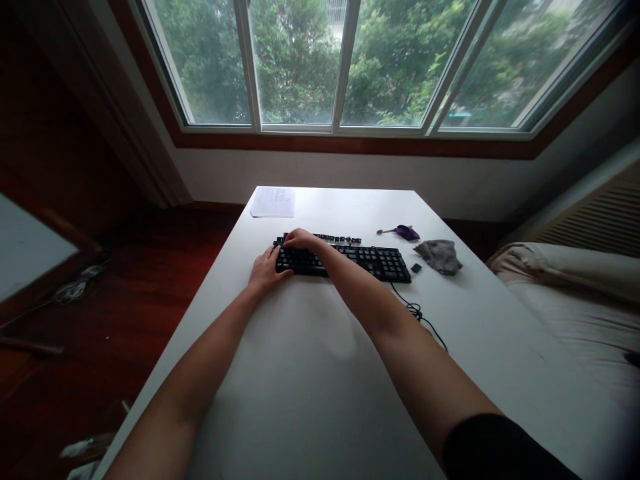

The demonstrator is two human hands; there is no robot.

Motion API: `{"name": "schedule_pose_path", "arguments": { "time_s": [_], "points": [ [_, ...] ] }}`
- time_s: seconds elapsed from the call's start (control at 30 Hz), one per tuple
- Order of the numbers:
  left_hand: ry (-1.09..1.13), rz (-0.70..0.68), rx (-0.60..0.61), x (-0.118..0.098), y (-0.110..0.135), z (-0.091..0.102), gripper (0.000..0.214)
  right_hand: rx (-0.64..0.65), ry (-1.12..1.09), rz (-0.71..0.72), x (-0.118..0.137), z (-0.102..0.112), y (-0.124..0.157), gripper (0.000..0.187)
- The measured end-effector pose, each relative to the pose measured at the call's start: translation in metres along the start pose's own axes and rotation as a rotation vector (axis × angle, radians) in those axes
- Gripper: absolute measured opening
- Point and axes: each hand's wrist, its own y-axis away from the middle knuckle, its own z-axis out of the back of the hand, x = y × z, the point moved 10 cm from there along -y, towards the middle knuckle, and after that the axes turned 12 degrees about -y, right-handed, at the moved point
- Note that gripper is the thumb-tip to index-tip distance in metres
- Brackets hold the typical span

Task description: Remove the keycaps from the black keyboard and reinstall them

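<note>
A black keyboard (373, 260) lies across the middle of a white table (310, 373). My left hand (266, 270) rests at the keyboard's left end, fingers curled against its edge. My right hand (300, 239) reaches across to the keyboard's upper left corner, fingers bent down and pinched on the keys there. Whether it holds a keycap is too small to tell. A row of loose black keycaps (340, 239) lies just behind the keyboard.
A sheet of paper (273, 201) lies at the far left of the table. A purple tool (404, 232), a grey cloth (440, 256) and a small black piece (416, 268) sit right of the keyboard. The keyboard's cable (419, 312) trails forward. A bed stands at right.
</note>
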Motion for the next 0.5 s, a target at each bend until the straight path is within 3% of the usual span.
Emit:
{"name": "schedule_pose_path", "arguments": {
  "time_s": [0.5],
  "points": [
    [-0.004,-0.006,-0.003,-0.0010,0.0007,0.0014,0.090,0.048,0.009,-0.065,0.0048,0.0042,-0.0023,0.029]
  ]
}}
